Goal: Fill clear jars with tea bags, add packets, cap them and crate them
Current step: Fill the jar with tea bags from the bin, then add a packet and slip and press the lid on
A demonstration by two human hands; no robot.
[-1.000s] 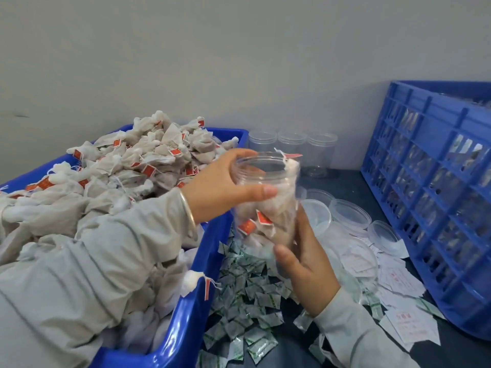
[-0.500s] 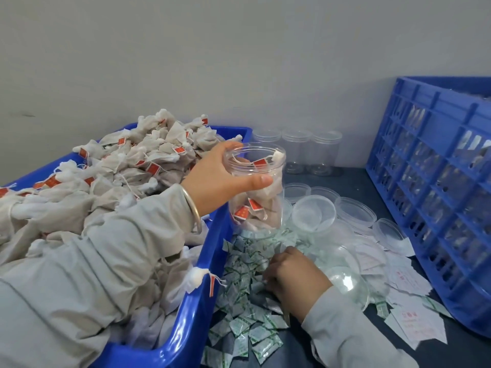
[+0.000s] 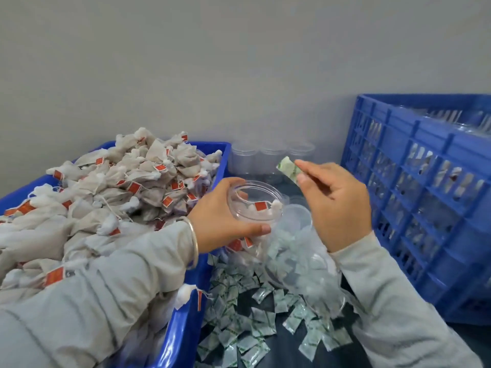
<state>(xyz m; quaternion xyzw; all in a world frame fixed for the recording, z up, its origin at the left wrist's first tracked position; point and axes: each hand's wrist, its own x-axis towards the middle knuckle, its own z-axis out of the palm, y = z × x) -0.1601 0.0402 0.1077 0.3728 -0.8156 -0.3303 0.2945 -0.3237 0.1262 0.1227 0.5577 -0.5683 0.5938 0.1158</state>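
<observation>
- Gripping the open clear jar (image 3: 255, 205) of tea bags at frame centre, your left hand (image 3: 221, 219) wraps its rim.
- Your right hand (image 3: 333, 200) pinches a green-printed packet (image 3: 288, 167) just above the jar.

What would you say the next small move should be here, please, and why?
Probably drop the packet into the jar. The right hand pinches the packet just above and beside the jar's open mouth, while the left hand holds the jar, already full of tea bags and with no lid on.
</observation>
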